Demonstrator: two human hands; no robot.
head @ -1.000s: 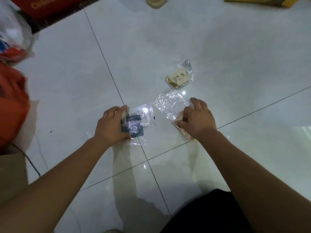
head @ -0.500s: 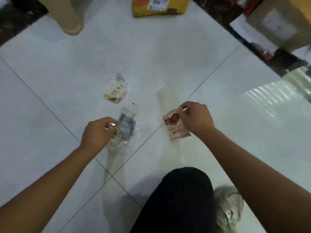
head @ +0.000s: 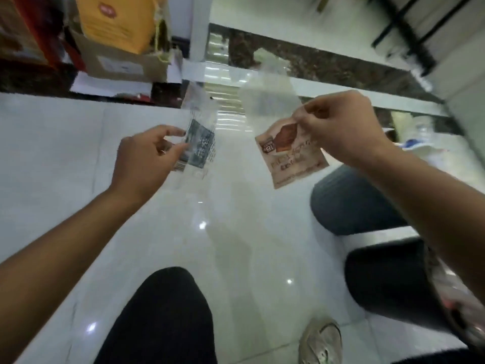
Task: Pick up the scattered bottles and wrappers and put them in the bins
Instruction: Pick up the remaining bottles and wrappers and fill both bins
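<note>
Brown wrapper (head: 291, 156), clear wrapper (head: 200, 145) — both lifted now

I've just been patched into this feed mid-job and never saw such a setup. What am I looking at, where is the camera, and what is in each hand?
No machine here: a person tidies with bare hands, and the one picture comes from a wide-angle camera worn on their head, looking down. The left hand pinches a clear wrapper with a dark blue print. The right hand pinches a pinkish-brown snack wrapper; a blurred clear film shows above it, seemingly in the same hand. Both wrappers are lifted off the white tiled floor. What looks like a dark bin stands at lower right, beneath the right forearm. The person's knee and shoe show at the bottom.
</note>
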